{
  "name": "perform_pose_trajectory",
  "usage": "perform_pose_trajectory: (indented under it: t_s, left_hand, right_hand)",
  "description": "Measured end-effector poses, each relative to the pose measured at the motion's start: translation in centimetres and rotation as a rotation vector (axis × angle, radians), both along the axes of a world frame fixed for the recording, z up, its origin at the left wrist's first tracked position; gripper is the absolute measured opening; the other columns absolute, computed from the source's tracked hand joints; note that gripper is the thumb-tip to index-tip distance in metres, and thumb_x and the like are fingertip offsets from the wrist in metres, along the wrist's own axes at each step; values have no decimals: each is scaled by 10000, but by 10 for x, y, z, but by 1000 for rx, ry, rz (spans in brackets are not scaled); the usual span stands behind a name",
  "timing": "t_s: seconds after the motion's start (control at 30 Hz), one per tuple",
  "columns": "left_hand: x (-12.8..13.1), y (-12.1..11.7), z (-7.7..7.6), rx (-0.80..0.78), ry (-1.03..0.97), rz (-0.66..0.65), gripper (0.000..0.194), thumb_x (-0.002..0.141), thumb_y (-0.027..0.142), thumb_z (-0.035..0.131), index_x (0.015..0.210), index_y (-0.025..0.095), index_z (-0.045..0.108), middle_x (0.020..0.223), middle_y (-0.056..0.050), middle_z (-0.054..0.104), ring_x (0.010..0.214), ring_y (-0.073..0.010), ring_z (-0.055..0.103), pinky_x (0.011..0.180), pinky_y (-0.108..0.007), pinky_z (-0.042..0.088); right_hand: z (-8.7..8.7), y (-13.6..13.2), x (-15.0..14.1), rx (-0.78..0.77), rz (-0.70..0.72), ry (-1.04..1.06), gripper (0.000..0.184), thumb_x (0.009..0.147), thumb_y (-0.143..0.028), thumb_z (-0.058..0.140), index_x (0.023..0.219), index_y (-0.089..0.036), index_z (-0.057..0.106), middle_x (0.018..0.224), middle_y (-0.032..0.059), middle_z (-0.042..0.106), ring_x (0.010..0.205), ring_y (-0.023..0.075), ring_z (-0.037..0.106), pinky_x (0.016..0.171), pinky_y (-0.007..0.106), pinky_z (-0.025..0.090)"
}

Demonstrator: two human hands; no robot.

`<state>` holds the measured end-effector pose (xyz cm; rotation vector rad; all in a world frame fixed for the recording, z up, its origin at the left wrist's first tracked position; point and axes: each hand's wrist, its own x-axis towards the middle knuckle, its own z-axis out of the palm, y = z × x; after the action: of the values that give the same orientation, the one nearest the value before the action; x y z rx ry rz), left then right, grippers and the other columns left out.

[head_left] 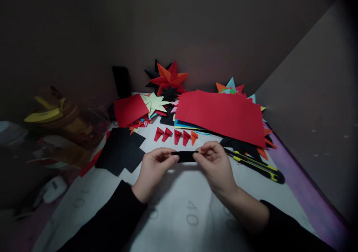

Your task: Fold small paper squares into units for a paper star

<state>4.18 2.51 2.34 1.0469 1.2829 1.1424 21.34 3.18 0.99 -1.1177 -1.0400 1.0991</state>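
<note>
Between my two hands a small strip of folded black paper (185,156) is held level above the white mat. My left hand (157,167) pinches its left end, thumb in front and fingers behind. At the right end, the thumb and fingers of my right hand (216,166) grip it the same way. Just beyond the strip lies a row of small folded red paper pieces (178,136), with an orange folded piece (194,137) at its right end. Black paper squares (120,151) lie to the left of my left hand.
A yellow-and-black utility knife (254,165) lies right of my right hand. Red paper sheets (220,114) are stacked behind, near folded paper stars (169,76) against the wall. A white case (55,189) and a yellow-brown object (61,116) stand left. The mat (173,214) bears printed numbers.
</note>
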Motion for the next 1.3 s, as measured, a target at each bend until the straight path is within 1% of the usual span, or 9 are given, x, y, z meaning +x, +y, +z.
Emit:
perform_pose_trajectory:
  t_s: [0.1, 0.23, 0.47, 0.73, 0.97, 1.07, 1.17, 1.23, 1.3]
  left_hand:
    - [-1, 0, 1, -9, 40, -14, 161, 663, 275, 757, 742, 144, 706, 657, -13, 674, 582, -113, 582, 556, -218, 442]
    - [-1, 0, 2, -21, 50, 7, 191, 640, 299, 774, 737, 145, 714, 654, -21, 689, 583, -131, 600, 554, -229, 457]
    - [-2, -1, 3, -36, 71, 24, 181, 628, 287, 785, 721, 146, 720, 642, -16, 695, 572, -123, 601, 546, -214, 454]
    - [-2, 0, 2, -33, 110, 7, 148, 649, 272, 769, 713, 147, 719, 649, -20, 699, 570, -121, 594, 538, -212, 442]
    - [-5, 0, -2, -30, 129, -12, 211, 684, 339, 742, 729, 139, 690, 642, -16, 662, 555, -116, 549, 524, -216, 399]
    - [-7, 1, -4, -37, 123, -68, 248, 713, 379, 716, 738, 141, 650, 604, 14, 600, 522, -92, 491, 500, -199, 352]
    - [-12, 4, -1, -78, 160, -206, 257, 757, 393, 661, 725, 143, 613, 570, 39, 545, 487, -71, 423, 481, -190, 308]
    - [-16, 5, 2, -88, 253, -320, 258, 782, 383, 617, 696, 140, 607, 574, 31, 554, 497, -76, 422, 493, -197, 312]
    - [-21, 8, 5, -53, 379, -413, 253, 799, 360, 578, 682, 139, 619, 604, 11, 589, 547, -97, 463, 532, -210, 341]
  right_hand:
    - [-2, 1, 0, -25, 16, 14, 258, 663, -208, 735, 781, -236, 507, 698, -28, 599, 631, 131, 558, 606, 266, 452]
    - [-3, 1, 0, -27, 15, 13, 259, 666, -220, 735, 784, -238, 505, 704, -27, 600, 636, 134, 557, 613, 268, 449]
    - [-3, 2, 0, -38, 25, 39, 266, 654, -231, 745, 779, -238, 511, 693, -30, 594, 636, 135, 555, 617, 267, 446]
    - [-5, 3, 1, -60, 40, 64, 269, 643, -231, 754, 778, -235, 521, 713, -26, 597, 650, 137, 557, 620, 265, 444]
    - [-4, 3, 0, -65, 41, 56, 260, 640, -210, 745, 774, -229, 522, 691, -33, 591, 633, 125, 550, 606, 246, 435]
    - [-4, 4, 0, -77, 46, 50, 281, 628, -218, 746, 779, -225, 509, 666, -41, 585, 614, 122, 547, 595, 241, 434]
    - [-6, 5, 0, -96, 77, 43, 291, 621, -230, 736, 781, -217, 493, 633, -55, 564, 583, 112, 530, 575, 230, 419]
    - [-8, 7, 2, -133, 127, 22, 284, 626, -232, 721, 786, -212, 487, 620, -63, 549, 559, 102, 513, 557, 220, 399]
    - [-10, 10, 4, -184, 203, -21, 272, 635, -228, 700, 793, -208, 480, 600, -74, 530, 528, 91, 488, 533, 209, 370]
